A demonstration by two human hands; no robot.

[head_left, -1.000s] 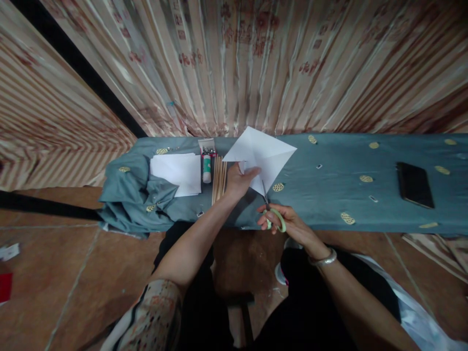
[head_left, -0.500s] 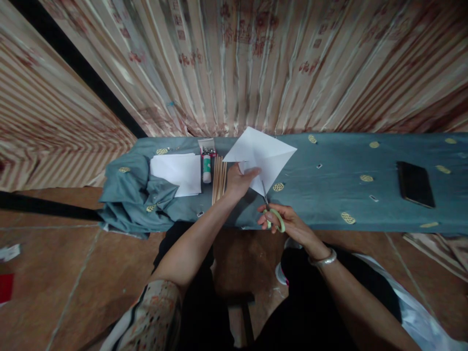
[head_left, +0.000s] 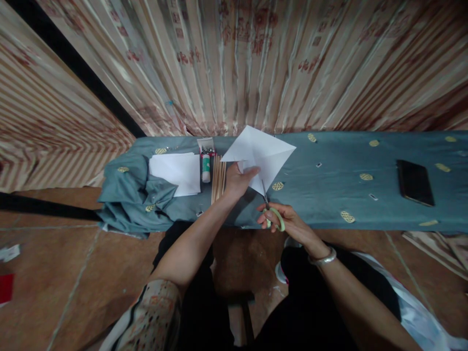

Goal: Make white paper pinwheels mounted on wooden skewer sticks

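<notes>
A white sheet of paper [head_left: 261, 151], turned so a corner points at me, is held up over the cloth by my left hand [head_left: 239, 180]. The thumb lies on top of the paper and the other fingers are hidden under it. My right hand [head_left: 280, 216] is closed round the pale green handles of a pair of scissors [head_left: 277, 219]. The blades reach into the near corner of the paper. Just left of my left hand lie several thin wooden sticks [head_left: 218, 178], partly covered by it.
A glue stick [head_left: 206, 168] lies beside a small box of shiny metal bits [head_left: 207, 150]. Further left is a stack of white paper [head_left: 177, 170], a cloth fold over its corner. A dark phone [head_left: 416, 183] rests at the right. A curtain [head_left: 252, 73] hangs behind.
Almost nothing differs. The whole view has shifted very slightly, while both hands, the paper and the scissors keep nearly the same places.
</notes>
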